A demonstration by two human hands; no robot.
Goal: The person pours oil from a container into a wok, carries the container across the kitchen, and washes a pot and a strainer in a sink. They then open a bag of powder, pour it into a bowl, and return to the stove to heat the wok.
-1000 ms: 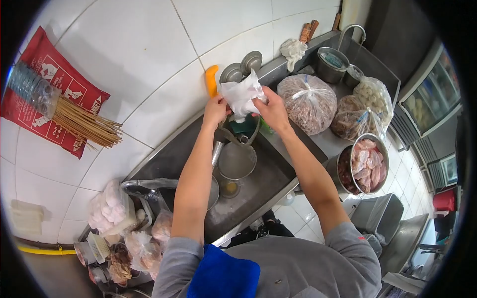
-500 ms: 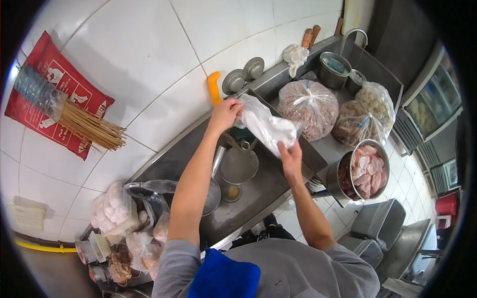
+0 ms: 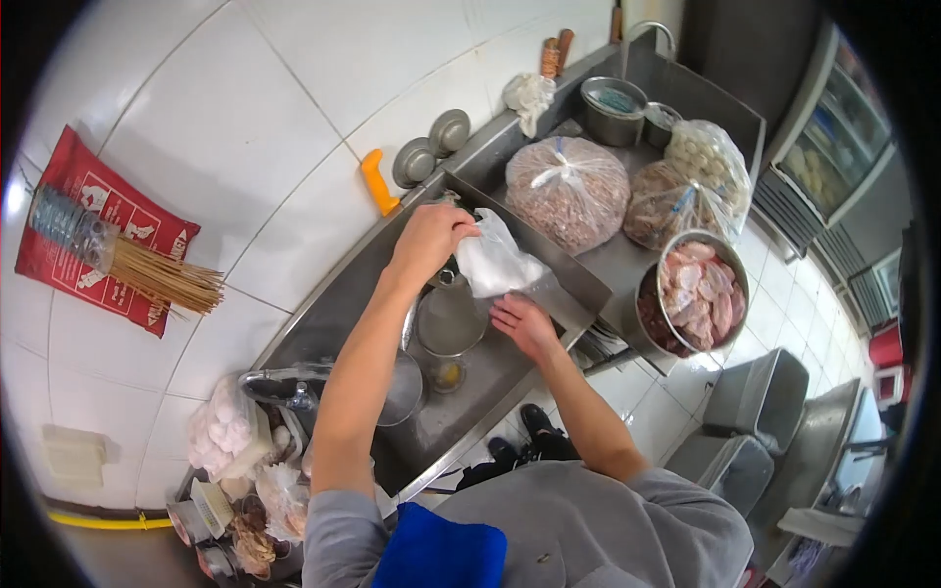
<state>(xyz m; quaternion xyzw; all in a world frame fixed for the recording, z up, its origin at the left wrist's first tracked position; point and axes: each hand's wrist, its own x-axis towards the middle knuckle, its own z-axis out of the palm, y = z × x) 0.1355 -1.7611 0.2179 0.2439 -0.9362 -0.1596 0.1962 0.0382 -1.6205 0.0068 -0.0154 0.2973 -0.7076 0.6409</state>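
Holding: your left hand (image 3: pixel 428 238) pinches the top of a white plastic bag (image 3: pixel 495 263), fingers closed on it, over the steel sink (image 3: pixel 510 377).
Right hand: (image 3: pixel 522 323) sits just under the bag, fingers spread and holding nothing.
Below: a metal funnel (image 3: pixel 450 321) stands in the sink.
Risk: a one-point pinch on thin, possibly wet plastic may slip, so the bag could drop into the sink.
Risk: the bowl of raw meat (image 3: pixel 698 292) sits near your right elbow; a wide swing could knock it.

The plastic bag (image 3: pixel 495 263), stretched before, now hangs bunched from the left hand (image 3: pixel 428 238).
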